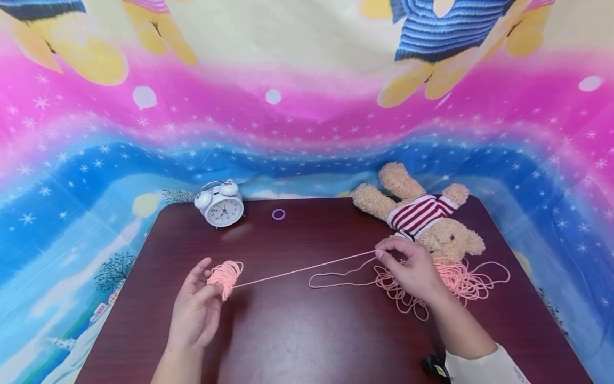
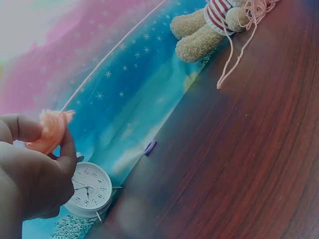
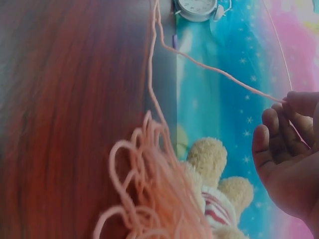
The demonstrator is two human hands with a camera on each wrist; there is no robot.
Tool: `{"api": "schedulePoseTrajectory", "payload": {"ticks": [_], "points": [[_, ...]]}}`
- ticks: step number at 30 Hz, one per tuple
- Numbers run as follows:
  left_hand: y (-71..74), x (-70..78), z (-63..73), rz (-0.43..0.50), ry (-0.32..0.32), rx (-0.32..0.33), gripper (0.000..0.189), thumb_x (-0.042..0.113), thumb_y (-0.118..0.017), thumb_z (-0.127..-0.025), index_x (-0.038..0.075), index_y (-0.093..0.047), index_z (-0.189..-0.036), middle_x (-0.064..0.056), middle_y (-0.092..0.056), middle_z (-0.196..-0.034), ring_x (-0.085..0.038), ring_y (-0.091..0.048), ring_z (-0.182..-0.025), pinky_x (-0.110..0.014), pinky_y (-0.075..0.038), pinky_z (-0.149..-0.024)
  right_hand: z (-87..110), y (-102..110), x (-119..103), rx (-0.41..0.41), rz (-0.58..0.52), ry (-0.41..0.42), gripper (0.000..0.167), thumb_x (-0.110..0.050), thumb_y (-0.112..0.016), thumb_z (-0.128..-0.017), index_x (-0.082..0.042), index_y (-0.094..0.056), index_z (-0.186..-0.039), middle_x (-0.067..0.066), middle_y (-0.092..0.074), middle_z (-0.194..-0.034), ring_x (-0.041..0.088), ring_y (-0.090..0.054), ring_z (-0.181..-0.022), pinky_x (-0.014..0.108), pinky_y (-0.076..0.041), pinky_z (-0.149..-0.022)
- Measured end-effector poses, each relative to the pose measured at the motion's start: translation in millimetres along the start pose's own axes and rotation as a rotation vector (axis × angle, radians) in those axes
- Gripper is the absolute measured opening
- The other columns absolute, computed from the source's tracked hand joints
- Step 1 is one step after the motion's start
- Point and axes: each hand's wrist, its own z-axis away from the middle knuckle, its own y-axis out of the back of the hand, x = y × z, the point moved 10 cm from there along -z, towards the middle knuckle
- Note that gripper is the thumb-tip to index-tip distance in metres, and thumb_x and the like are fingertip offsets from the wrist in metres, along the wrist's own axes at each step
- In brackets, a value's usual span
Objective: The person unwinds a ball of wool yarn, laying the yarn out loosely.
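Note:
A small bundle of looped pink yarn (image 1: pixel 226 276) is pinched between the thumb and fingers of my left hand (image 1: pixel 195 309), raised over the left part of the table. From it a single strand (image 1: pixel 307 268) runs taut to my right hand (image 1: pixel 414 269), whose thumb and fingertip pinch it. Below and beside the right hand lies a loose heap of the same pink yarn (image 1: pixel 460 280), with one long loop (image 1: pixel 331 286) straying left over the tabletop. The left wrist view shows the bundle (image 2: pixel 52 130) held up close to the fingertips.
A white alarm clock (image 1: pixel 223 209) stands at the table's back left, with a purple ring (image 1: pixel 279 214) to its right. A teddy bear (image 1: pixel 431 213) in a striped shirt lies at the back right, against the yarn heap. A printed curtain (image 1: pixel 297 133) hangs behind the dark table (image 1: pixel 288 341).

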Motion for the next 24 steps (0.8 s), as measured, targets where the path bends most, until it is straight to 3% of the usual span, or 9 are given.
{"api": "schedulePoseTrajectory", "payload": {"ticks": [4, 10, 17, 22, 24], "points": [[4.8, 5.0, -1.1, 0.068, -0.036, 0.027, 0.066, -0.027, -0.037, -0.086, 0.013, -0.053, -0.136, 0.0, -0.044, -0.114, -0.011, -0.053, -0.095, -0.02, -0.054, -0.074, 4.9, 7.9, 5.2, 0.018, 0.019, 0.008, 0.006, -0.011, -0.074, -0.097, -0.014, -0.077, -0.1, 0.002, -0.075, -0.114, 0.01, -0.065, -0.11, 0.015, -0.048, -0.096], [6.1, 9.2, -3.0, 0.149, -0.058, -0.016, 0.058, -0.026, -0.037, -0.091, 0.007, -0.051, -0.135, -0.01, -0.052, -0.129, -0.018, -0.064, -0.109, -0.023, -0.057, -0.087, 10.1, 21.2, 15.2, 0.015, 0.041, -0.028, 0.006, -0.013, -0.074, -0.098, -0.015, -0.078, -0.101, 0.0, -0.075, -0.112, 0.004, -0.065, -0.102, 0.02, -0.054, -0.083], [15.2, 9.0, -5.7, 0.128, -0.041, 0.003, 0.036, -0.016, -0.046, -0.101, 0.007, -0.059, -0.126, -0.008, -0.064, -0.117, -0.016, -0.067, -0.099, -0.025, -0.058, -0.084, 18.7, 49.0, 30.5, 0.051, 0.164, -0.071, 0.007, -0.018, -0.073, -0.099, -0.015, -0.078, -0.104, 0.001, -0.075, -0.11, -0.005, -0.061, -0.097, 0.012, -0.052, -0.075], [22.3, 12.9, -4.4, 0.169, -0.042, 0.004, 0.032, -0.013, -0.048, -0.102, 0.006, -0.059, -0.125, -0.008, -0.065, -0.12, -0.017, -0.068, -0.103, -0.025, -0.057, -0.086, 26.2, 72.9, 41.4, 0.077, 0.22, -0.084, 0.009, -0.017, -0.074, -0.098, -0.012, -0.078, -0.104, 0.007, -0.075, -0.112, -0.011, -0.059, -0.097, 0.01, -0.05, -0.073], [24.5, 14.2, -4.1, 0.178, -0.039, 0.003, 0.032, -0.014, -0.048, -0.102, 0.006, -0.059, -0.126, -0.009, -0.066, -0.12, -0.018, -0.069, -0.103, -0.025, -0.057, -0.087, 29.8, 84.4, 46.0, 0.092, 0.246, -0.1, 0.01, -0.018, -0.074, -0.098, -0.013, -0.078, -0.105, 0.006, -0.075, -0.111, -0.011, -0.059, -0.089, 0.012, -0.049, -0.067]]}}
